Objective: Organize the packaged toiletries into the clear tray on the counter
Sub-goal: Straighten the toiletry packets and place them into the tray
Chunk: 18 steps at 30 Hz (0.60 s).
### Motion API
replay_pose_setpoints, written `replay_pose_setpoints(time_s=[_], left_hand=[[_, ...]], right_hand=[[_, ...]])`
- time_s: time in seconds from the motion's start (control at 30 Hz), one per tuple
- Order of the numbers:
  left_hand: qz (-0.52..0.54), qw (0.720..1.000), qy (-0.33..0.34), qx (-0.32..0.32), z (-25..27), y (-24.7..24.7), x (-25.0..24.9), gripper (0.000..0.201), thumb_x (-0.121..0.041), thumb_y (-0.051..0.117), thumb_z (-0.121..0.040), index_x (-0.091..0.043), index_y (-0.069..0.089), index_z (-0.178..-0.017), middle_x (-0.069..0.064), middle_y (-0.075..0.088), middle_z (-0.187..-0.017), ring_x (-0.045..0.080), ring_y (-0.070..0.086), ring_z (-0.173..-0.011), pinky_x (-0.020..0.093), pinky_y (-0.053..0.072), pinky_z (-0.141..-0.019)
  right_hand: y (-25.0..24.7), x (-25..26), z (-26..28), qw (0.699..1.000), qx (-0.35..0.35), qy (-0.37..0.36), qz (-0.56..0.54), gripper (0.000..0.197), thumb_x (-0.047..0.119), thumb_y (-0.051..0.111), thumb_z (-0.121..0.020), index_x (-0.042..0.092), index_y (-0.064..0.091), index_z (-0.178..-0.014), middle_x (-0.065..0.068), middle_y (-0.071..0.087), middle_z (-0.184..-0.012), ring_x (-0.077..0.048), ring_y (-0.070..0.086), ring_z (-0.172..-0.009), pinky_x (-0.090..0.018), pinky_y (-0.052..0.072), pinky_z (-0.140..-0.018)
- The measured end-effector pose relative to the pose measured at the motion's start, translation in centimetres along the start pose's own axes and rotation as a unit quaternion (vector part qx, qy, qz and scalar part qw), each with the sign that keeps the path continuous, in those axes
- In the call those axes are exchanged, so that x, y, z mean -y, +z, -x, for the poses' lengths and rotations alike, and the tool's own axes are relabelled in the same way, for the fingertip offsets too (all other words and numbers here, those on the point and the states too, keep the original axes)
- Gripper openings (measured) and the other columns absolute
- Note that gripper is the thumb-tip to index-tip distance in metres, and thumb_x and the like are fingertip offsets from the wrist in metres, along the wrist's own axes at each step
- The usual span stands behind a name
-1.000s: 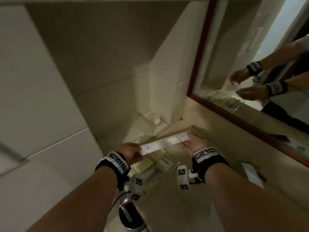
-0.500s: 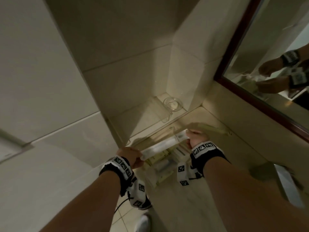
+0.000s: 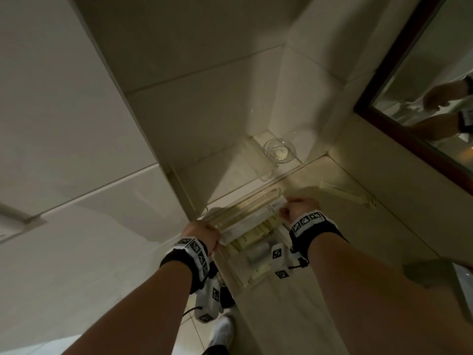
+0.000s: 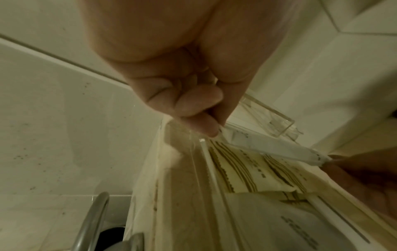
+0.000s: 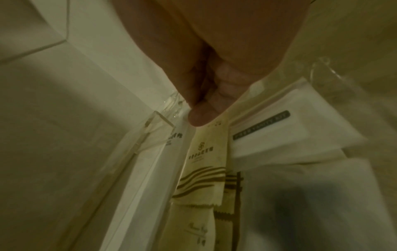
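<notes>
A long white packet (image 3: 252,218) hangs level just above the far side of the clear tray (image 3: 258,199) on the counter. My left hand (image 3: 206,233) pinches its left end and my right hand (image 3: 294,208) pinches its right end. In the left wrist view my left hand (image 4: 206,125) grips the packet (image 4: 268,146) between thumb and fingertips, beside the tray's clear corner (image 4: 277,122). Striped cream sachets (image 4: 247,175) lie in the tray under it. The right wrist view shows my right hand (image 5: 204,117) low at the tray's corner (image 5: 161,120), over a cream sachet (image 5: 204,149).
A white box with a dark label (image 5: 268,130) lies in the tray. A glass dish (image 3: 280,151) stands in the back corner. Another cream packet (image 3: 345,194) lies by the wall under the mirror (image 3: 422,111). A metal handle (image 4: 96,220) is below the counter's left edge.
Both hands have carried the long packet down and away from me, from above the tray's middle to low over its far side. The head camera has tilted.
</notes>
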<state>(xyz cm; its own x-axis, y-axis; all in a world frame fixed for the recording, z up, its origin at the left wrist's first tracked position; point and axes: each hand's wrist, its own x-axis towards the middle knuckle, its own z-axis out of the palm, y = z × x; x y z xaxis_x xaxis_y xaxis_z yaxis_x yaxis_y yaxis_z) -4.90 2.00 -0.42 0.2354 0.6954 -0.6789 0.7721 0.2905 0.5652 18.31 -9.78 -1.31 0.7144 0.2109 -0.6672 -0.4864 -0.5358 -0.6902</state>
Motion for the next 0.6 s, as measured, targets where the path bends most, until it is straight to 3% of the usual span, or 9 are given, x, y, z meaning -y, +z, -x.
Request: replay_pose_setpoints(time_s=[0.13,0.2,0.27,0.37,0.47,0.53,0.6], left_hand=[[-0.070,0.997,0.019,-0.006,-0.8,0.3,0.1,0.013,-0.019,0.066,-0.081,-0.009,0.073,-0.077,0.015,0.076,-0.077,0.032,0.074,-0.075,0.041,0.061,-0.067],[-0.088,0.996,0.019,-0.002,-1.0,0.4,0.0,0.013,-0.020,0.068,-0.079,-0.009,0.073,-0.076,0.014,0.076,-0.078,0.031,0.074,-0.078,0.040,0.061,-0.069],[-0.103,0.994,0.019,-0.005,-1.3,0.5,0.1,0.015,-0.025,0.070,-0.076,-0.010,0.074,-0.076,0.013,0.076,-0.078,0.030,0.074,-0.078,0.041,0.062,-0.071],[-0.103,0.995,0.008,-0.006,-1.6,0.4,0.2,0.021,-0.029,0.071,-0.077,-0.008,0.073,-0.080,0.014,0.076,-0.082,0.031,0.074,-0.082,0.045,0.063,-0.074],[-0.063,0.998,0.007,-0.009,-1.0,0.4,-1.1,0.026,-0.031,0.068,-0.081,-0.005,0.070,-0.082,0.013,0.074,-0.076,0.029,0.073,-0.072,0.039,0.061,-0.071],[-0.019,1.000,0.016,0.001,0.2,0.4,-3.0,0.024,-0.028,0.066,-0.086,-0.005,0.067,-0.082,0.010,0.068,-0.065,0.026,0.064,-0.060,0.033,0.052,-0.060],[0.009,0.999,0.034,0.018,1.3,0.7,-5.3,0.024,-0.027,0.065,-0.090,-0.007,0.064,-0.077,0.010,0.066,-0.064,0.025,0.059,-0.058,0.030,0.048,-0.057]], right_hand=[[0.2,0.3,-0.6,1.000,-0.018,0.013,-0.008,0.018,-0.006,0.064,-0.086,0.009,0.072,-0.091,-0.016,0.072,-0.077,-0.025,0.069,-0.062,-0.032,0.058,-0.062],[0.4,0.2,-0.8,1.000,-0.021,0.014,0.000,0.017,-0.005,0.065,-0.084,0.011,0.071,-0.088,-0.016,0.072,-0.080,-0.027,0.069,-0.069,-0.036,0.060,-0.071],[0.4,-0.1,-1.3,0.999,-0.018,0.008,0.031,0.020,-0.003,0.071,-0.078,0.016,0.072,-0.073,-0.014,0.074,-0.083,-0.030,0.071,-0.083,-0.044,0.059,-0.085],[0.0,-0.7,-1.9,0.998,-0.006,-0.003,0.064,0.024,0.004,0.072,-0.073,0.020,0.074,-0.055,-0.012,0.075,-0.079,-0.034,0.071,-0.085,-0.048,0.058,-0.086],[-1.1,-0.4,-1.3,1.000,0.005,-0.001,0.025,0.013,0.011,0.067,-0.079,0.017,0.076,-0.073,-0.008,0.075,-0.071,-0.031,0.073,-0.076,-0.050,0.060,-0.080],[-2.4,0.3,-0.7,1.000,0.004,-0.005,-0.001,0.013,0.013,0.062,-0.082,0.013,0.074,-0.078,-0.007,0.075,-0.067,-0.029,0.074,-0.072,-0.052,0.060,-0.082],[-4.3,1.3,-0.3,1.000,-0.001,-0.026,0.003,0.013,0.012,0.061,-0.084,0.009,0.074,-0.083,-0.006,0.076,-0.070,-0.026,0.074,-0.073,-0.047,0.060,-0.085]])
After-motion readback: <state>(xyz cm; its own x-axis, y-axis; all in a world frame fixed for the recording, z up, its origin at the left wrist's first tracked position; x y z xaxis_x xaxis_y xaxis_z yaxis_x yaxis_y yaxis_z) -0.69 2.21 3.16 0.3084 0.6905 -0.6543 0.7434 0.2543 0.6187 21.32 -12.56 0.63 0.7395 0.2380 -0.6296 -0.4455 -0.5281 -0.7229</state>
